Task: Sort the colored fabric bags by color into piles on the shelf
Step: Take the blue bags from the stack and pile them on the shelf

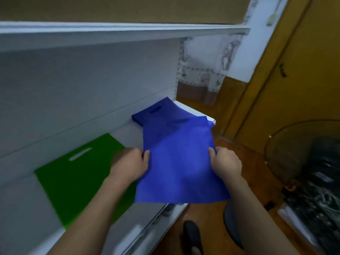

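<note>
Blue non-woven fabric, a flat rectangular bag (176, 162), was held spread between both hands over the front edge of the white metal shelf (127, 133). The left hand (131, 165) pinched the bag's left edge, thumb on top and fingers hidden beneath the cloth; the right hand (225, 164) pinched the right edge in the same manner. The bag's near edge hung free in front of the shelf, while its far end, with the handle slot, overlapped the pile beyond it; whether the two touched could not be told.

To the left, level with the hands, a green flat fabric bag with an oval handle cut-out (77, 177) lay on the shelf board. Whether it was a single bag or a thin pile could not be judged. Farther back, at the shelf's right end, a stack of darker blue fabric bags (156, 113) lay flat and apart from the green one, its thickness visible at the left edge.

As a judgement, two colour piles were already founded, and the held bag was being brought onto the matching blue stack but was not yet released. No unsorted supply of bags was visible, so how many remained could not be told. At the right, off the shelf, stood a round glass tabletop (287, 137) bearing dark, blurred objects.
</note>
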Available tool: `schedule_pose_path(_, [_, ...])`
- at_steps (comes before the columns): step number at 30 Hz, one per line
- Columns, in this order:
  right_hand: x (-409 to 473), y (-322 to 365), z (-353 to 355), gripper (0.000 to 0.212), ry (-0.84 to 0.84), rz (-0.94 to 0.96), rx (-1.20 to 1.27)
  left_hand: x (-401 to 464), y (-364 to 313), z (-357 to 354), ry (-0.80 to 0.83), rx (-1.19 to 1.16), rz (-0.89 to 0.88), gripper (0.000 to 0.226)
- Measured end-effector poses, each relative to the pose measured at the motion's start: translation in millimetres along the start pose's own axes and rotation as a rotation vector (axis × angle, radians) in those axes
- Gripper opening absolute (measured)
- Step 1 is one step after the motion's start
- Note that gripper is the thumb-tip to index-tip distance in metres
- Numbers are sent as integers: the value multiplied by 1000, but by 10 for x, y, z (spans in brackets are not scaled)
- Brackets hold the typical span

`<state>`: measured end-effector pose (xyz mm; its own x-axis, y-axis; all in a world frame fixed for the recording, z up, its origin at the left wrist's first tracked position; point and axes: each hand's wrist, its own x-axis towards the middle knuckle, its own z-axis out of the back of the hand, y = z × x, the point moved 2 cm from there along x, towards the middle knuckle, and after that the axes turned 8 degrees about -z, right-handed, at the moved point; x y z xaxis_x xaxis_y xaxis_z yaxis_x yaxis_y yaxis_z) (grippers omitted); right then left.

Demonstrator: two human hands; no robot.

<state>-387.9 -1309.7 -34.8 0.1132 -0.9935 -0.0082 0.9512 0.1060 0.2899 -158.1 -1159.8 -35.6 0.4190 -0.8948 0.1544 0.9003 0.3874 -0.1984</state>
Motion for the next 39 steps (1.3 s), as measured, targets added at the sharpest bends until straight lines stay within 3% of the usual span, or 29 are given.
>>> schedule_pose_path(3, [746, 168, -133, 38, 36, 125, -49, 405, -73, -204, -18, 46, 62, 44])
schedule_pose_path(13, [2632, 895, -339, 39, 24, 610, -108, 1456, -498, -629, 167, 127, 411, 44])
schedule_pose_path(17, [3050, 1035, -562, 38, 152, 577, -220, 1622, -640, -783, 301, 134, 592, 50])
schedule_pose_path(22, [3207, 1008, -853, 37, 260, 578, -77, 1610, -641, -869, 279, 128, 750, 55])
schedule_pose_path(26, [3236, 1070, -914, 34, 229, 656, -29, 1631, -631, -941, 261, 64, 756, 51])
schedule_pose_path(32, [3225, 1037, -1000, 33, 192, 640, 62, 1559, -646, -1030, 111, 67, 786, 44])
schedule_pose_path(39, [3301, 1047, -1045, 34, 256, 630, 82, 1526, -682, -1071, 28, 88, 794, 36])
